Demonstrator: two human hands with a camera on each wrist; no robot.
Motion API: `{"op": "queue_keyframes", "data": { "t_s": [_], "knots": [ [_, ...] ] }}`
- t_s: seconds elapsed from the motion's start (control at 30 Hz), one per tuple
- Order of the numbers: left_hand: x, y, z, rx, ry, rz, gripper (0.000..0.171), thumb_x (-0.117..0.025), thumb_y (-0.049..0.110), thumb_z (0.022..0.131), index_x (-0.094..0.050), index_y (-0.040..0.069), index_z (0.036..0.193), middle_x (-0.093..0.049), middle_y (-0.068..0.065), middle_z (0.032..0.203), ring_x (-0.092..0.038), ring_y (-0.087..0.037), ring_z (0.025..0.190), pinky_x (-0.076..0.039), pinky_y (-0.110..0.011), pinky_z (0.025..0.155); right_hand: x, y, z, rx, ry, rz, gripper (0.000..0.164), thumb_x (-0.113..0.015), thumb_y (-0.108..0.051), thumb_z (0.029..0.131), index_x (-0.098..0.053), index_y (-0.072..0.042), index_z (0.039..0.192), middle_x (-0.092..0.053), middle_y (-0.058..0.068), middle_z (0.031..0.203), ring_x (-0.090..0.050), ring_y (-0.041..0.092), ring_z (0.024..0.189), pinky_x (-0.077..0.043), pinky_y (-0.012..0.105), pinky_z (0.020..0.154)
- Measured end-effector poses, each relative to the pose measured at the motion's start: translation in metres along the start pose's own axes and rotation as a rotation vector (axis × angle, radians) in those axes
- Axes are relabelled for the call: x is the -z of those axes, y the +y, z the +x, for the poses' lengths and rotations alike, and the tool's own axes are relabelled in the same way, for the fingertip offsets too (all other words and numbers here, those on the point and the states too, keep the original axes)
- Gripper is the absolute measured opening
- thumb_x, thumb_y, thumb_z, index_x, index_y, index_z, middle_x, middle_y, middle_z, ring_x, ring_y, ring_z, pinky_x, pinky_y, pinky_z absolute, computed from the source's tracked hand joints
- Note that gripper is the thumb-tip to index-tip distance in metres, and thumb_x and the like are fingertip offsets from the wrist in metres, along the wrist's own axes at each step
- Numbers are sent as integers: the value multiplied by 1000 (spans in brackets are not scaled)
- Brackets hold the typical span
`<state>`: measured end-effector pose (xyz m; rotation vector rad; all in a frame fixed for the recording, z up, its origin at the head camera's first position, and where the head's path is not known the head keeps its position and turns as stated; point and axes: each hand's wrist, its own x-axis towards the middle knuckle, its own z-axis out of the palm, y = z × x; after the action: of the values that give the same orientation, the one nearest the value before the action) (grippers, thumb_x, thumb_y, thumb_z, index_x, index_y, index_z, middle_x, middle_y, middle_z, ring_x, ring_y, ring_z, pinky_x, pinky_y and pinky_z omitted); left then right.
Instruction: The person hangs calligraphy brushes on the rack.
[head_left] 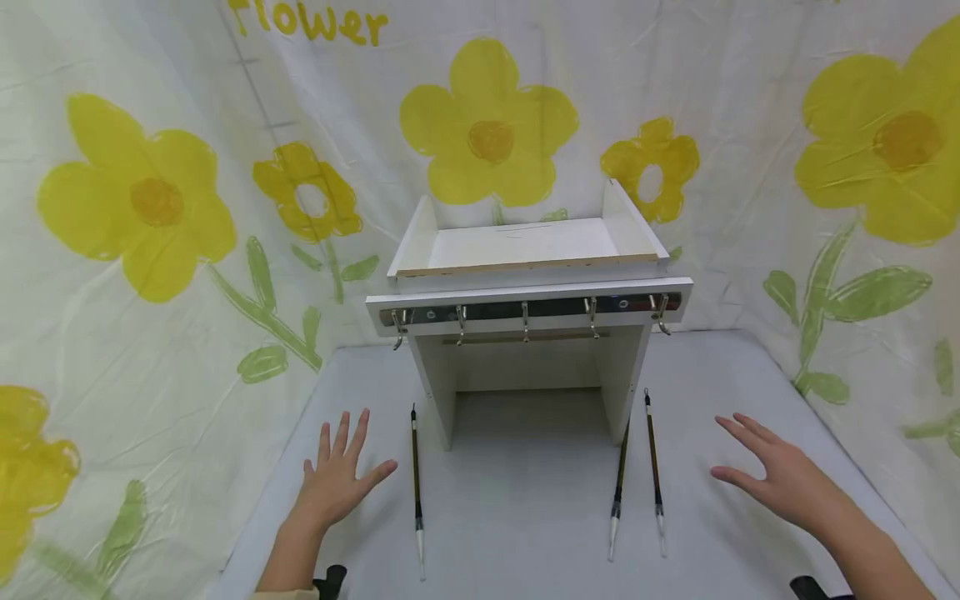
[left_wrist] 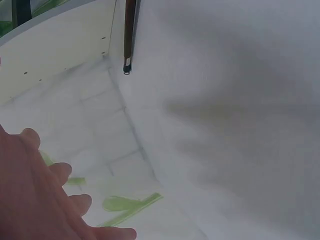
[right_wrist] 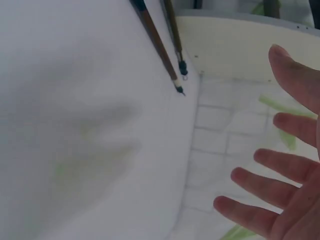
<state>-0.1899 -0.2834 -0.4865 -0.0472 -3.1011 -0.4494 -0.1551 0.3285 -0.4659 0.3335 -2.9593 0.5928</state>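
Note:
My left hand (head_left: pixel 330 485) hovers over the left of the table, fingers spread, holding nothing. Just right of it lies a calligraphy brush (head_left: pixel 416 483) with a dark handle and a capped white tip toward me. The right hand (head_left: pixel 783 483) is on the other side, fingers stretched out and thumb apart, also with nothing in it. Left of that hand lie two more brushes, an outer brush (head_left: pixel 654 467) and an inner brush (head_left: pixel 619 487), tips toward me. In the right wrist view, the handle ends of both brushes (right_wrist: pixel 159 47) show beyond the fingers.
A white shelf unit (head_left: pixel 528 287) stands at the back middle, with an open top tray and a front rail of several metal hooks (head_left: pixel 525 321). Behind hangs a white cloth (head_left: pixel 555 67) painted with yellow flowers. The table (head_left: pixel 525 517) is pale grey.

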Motion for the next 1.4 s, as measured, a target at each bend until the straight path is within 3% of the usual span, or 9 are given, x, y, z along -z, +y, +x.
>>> {"op": "queue_keyframes", "data": {
  "t_s": [0.1,0.47,0.63,0.77,1.03,1.23,1.4],
  "knots": [
    [-4,7,3,-15,-4,-20,95,-45,75,83,3,33,153,5,-10,161,7,-45,144,-8,-82,98,-4,-1,0,1,9,7,73,-68,-51,82,-47,-9,138,-42,28,140,-45,55,118,-42,69,84],
    [-17,17,8,-40,-5,-58,92,-46,72,85,4,33,153,2,-13,160,4,-48,143,-19,-76,101,-31,-5,5,83,118,30,60,-73,-42,80,-59,-8,127,-53,21,132,-53,46,114,-46,61,84],
    [-20,25,16,-65,-1,-199,89,-48,66,87,6,37,151,3,-3,161,6,-43,145,-26,-79,95,-43,-4,14,86,103,90,56,-73,-37,82,-59,-6,126,-55,21,130,-58,42,110,-56,47,77],
    [-24,35,25,-108,11,-291,86,-49,63,89,3,38,152,1,1,161,7,-39,146,-22,-80,96,-56,-5,24,50,64,158,56,-73,-35,83,-57,-5,128,-56,22,129,-58,40,111,-58,37,71],
    [-32,43,30,-129,15,-345,81,-47,61,91,2,40,151,0,4,161,5,-37,147,-17,-76,103,-76,-11,28,16,32,155,55,-75,-26,82,-57,-4,128,-60,23,124,-60,40,106,-58,42,72],
    [-36,47,34,-185,17,-494,74,-47,52,95,-2,37,152,0,7,160,5,-35,147,-9,-73,108,-86,-19,33,-26,22,149,55,-74,-26,82,-56,-1,128,-63,23,118,-63,37,99,-56,46,73],
    [-48,61,49,-202,18,-588,68,-40,53,98,-3,35,152,-5,5,161,1,-29,148,-9,-64,114,-94,-24,38,-109,-25,146,60,-73,-29,83,-53,0,131,-65,23,111,-64,36,96,-55,49,74]
  ]
}}
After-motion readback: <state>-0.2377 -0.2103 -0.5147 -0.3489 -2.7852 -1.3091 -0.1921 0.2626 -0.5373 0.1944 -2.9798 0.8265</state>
